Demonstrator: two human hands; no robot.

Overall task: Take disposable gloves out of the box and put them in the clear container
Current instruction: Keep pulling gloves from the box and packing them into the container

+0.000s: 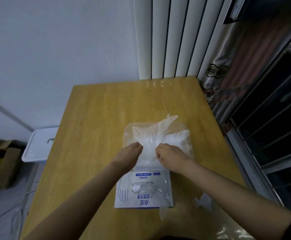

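closest on the yellow wooden counter (pixel 92 118) lies the flat white and blue box (pixel 144 193) of disposable gloves, its oval opening facing up and a strip of clear film trailing off its near right corner. just right of it, near the counter edge, sits a loose crumpled clear glove (pixel 204 201). both bare forearms reach over the box. beyond it, touching its far edge, stands the clear plastic rectangular container (pixel 126 130), filled with a heap of thin translucent gloves (pixel 160 135) that rises above the rim. the left hand (pixel 130 154) has its fingers (pixel 138 146) curled into the near side of the heap, grasping it; the right hand (pixel 171 156) pinches the film with clenched fingers just beside it. further left, below the counter, is a white lidded plastic bin (pixel 37 148).
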